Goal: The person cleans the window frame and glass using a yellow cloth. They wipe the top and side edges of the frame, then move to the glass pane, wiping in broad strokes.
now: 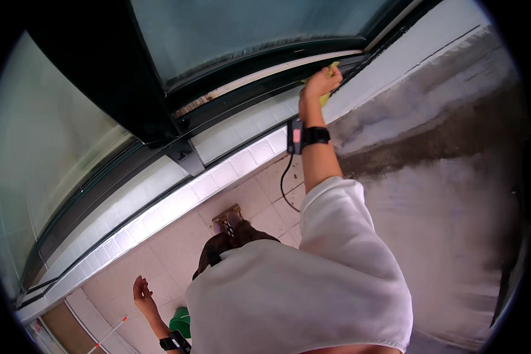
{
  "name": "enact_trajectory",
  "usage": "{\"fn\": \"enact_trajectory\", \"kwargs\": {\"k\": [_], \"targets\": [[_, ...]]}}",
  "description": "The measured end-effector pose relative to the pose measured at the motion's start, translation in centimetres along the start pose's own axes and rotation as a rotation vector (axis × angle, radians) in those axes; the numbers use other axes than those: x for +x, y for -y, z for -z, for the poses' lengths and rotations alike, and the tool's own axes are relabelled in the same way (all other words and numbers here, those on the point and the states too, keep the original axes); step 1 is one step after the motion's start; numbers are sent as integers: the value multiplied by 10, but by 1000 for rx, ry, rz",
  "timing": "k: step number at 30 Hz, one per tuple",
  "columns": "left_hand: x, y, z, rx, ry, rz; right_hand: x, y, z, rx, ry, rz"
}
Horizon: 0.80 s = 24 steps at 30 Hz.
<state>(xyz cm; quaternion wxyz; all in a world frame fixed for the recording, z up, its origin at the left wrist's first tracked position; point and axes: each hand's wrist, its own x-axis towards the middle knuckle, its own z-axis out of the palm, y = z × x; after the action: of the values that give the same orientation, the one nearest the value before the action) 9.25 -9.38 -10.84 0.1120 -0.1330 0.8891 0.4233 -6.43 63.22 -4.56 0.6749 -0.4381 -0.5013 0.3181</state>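
My right hand (321,84) is shut on a yellow cloth (324,100) and presses it at the right end of a dark window frame (265,84). Part of the cloth sticks out above my fingers, part hangs below; the rest is hidden in my grip. A pale strip (248,79) runs along the frame, stained towards its left end. Low on the left, my left hand (144,294) hangs in the air with loosely bent fingers and nothing in it. Both wrists wear black straps with small devices.
I stand on a small stool (227,213) on the tiled floor (159,261). Below the window runs a white tiled ledge (177,201). A green bucket (181,322) stands behind my left arm, near a thin pole (110,332). At right is a stained wall (429,146).
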Motion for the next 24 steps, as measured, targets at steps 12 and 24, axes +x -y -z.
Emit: {"fn": "enact_trajectory", "kwargs": {"k": [12,24], "targets": [[66,-192,-127,32,384,-605,-160,11,103,450,872,-683],[44,-46,-57,17,151,-175,-144,55,49,210,438,7]]}}
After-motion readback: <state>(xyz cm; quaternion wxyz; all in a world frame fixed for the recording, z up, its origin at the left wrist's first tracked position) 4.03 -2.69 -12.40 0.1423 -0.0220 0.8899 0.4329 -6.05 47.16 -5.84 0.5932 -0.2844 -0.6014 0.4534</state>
